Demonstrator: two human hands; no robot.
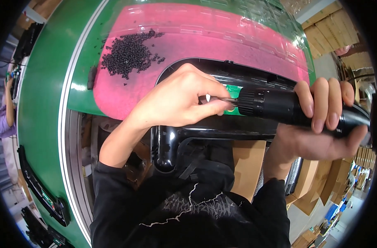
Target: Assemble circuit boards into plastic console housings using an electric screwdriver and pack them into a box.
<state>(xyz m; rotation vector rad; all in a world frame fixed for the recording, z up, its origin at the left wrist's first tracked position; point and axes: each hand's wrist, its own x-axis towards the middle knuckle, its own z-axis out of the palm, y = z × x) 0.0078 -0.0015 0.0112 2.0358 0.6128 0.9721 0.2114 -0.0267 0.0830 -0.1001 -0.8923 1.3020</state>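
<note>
Within the curled right hand point(321, 108), a black power screwdriver point(279, 104).

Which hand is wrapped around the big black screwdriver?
The right hand: it grips the screwdriver by its thick body, while the left hand is at the thin tip.

The circuit board point(233, 89) is lying in the casing point(230, 132) beneath my left hand point(184, 95); the screwdriver point(275, 103) is pointing left from my right hand point(310, 140). Beyond, small parts point(128, 56) are lying on the mat's point(172, 53) left end, boxes point(325, 37) standing right.
</note>
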